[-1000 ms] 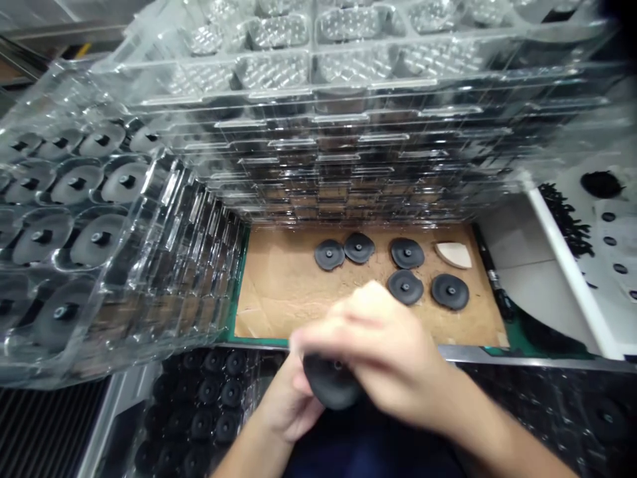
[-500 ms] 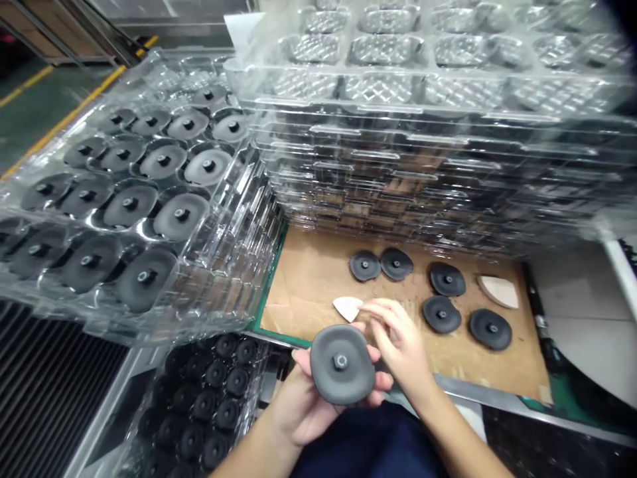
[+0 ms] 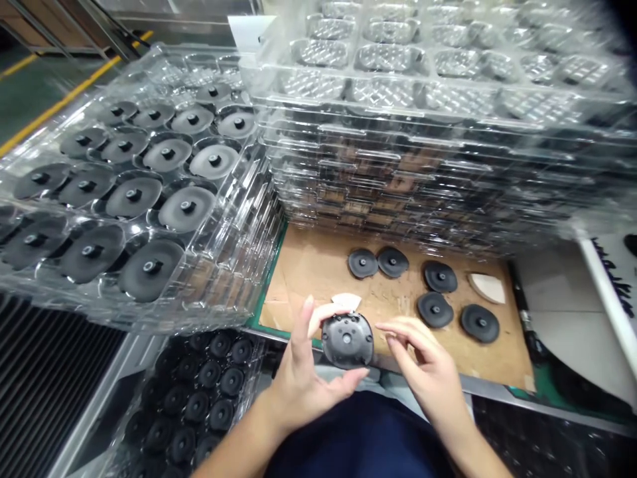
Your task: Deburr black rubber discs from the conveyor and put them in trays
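Note:
A black rounded disc (image 3: 348, 340) is held at its edge by my left hand (image 3: 311, 372), with fingers along its top and the thumb below. Its flat side with small holes faces me. My right hand (image 3: 428, 362) is just right of the disc, apart from it, thumb and fingertips pinched together. Whatever may be in that pinch is too small to make out. Behind the held disc, a white fan-shaped pad (image 3: 347, 301) lies on the brown cardboard (image 3: 303, 265).
Several black discs, stem up, lie on the cardboard, one (image 3: 479, 323) at the right near a thicker pale wedge-shaped piece (image 3: 488, 287). A tall stack of clear trays (image 3: 358, 113) stands behind. Disc-filled trays (image 3: 199, 265) rise at the left, with another disc-filled tray (image 3: 199, 392) below.
My left hand has turned the disc over, from its stem side to its holed side. My right hand has drawn back to the right, away from the white pad.

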`<state>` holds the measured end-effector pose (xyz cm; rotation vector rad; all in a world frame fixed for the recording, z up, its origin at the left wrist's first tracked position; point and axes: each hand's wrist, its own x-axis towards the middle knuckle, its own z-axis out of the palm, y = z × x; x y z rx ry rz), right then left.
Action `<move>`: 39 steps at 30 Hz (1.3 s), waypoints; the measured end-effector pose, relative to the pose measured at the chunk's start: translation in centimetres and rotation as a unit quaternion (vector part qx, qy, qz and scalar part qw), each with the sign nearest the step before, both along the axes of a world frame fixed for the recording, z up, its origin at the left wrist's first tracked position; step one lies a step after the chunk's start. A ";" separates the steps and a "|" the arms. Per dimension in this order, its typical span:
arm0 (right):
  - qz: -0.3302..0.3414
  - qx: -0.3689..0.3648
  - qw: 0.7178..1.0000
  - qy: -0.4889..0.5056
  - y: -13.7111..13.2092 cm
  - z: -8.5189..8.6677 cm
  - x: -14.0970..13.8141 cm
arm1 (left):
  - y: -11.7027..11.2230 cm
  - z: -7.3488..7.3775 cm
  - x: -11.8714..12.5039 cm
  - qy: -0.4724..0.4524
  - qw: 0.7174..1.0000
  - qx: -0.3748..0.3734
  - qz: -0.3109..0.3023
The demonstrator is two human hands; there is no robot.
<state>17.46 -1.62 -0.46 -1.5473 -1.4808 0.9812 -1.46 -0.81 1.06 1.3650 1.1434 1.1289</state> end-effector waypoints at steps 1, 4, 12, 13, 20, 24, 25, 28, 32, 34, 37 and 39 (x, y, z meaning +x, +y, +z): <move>-0.016 0.007 1.000 0.008 -0.1 0.5 0.1 | 0.0 0.1 0.0 0.017 1.000 0.020 -0.008; -0.040 0.017 0.997 0.067 -0.2 2.1 0.3 | 0.0 0.5 0.3 0.017 0.998 0.048 -0.036; 0.171 -0.194 0.941 0.216 1.2 5.2 0.3 | -0.9 0.9 0.1 -0.008 0.997 -0.005 -0.075; 0.183 -0.207 0.930 0.242 1.4 5.4 0.4 | -1.0 1.0 0.1 -0.017 0.995 -0.021 -0.092; 0.225 -0.282 0.856 0.371 0.8 6.2 1.6 | -1.7 1.6 1.0 -0.077 0.970 -0.146 -0.180; 0.185 -0.260 0.864 0.388 -0.1 5.8 2.3 | -1.9 1.8 1.7 -0.055 0.976 -0.113 -0.180; 0.161 -0.254 0.869 0.394 -0.4 5.7 2.4 | -1.9 1.8 1.9 -0.045 0.979 -0.096 -0.174; 0.094 -0.243 0.877 0.404 -1.3 5.0 2.9 | -1.8 1.6 2.4 -0.007 0.985 -0.041 -0.168; 0.053 -0.223 0.895 0.382 -2.3 3.8 4.0 | -1.4 1.1 3.3 0.031 0.980 0.037 -0.193; 0.051 -0.205 0.908 0.362 -2.6 3.1 4.8 | -1.1 0.8 3.7 0.042 0.977 0.064 -0.198; 0.032 -0.153 0.947 0.281 -2.9 2.2 6.3 | -0.8 0.5 4.3 0.060 0.976 0.076 -0.194; 0.025 -0.092 0.975 0.201 -3.0 1.8 7.2 | -0.6 0.4 4.7 0.065 0.977 0.077 -0.188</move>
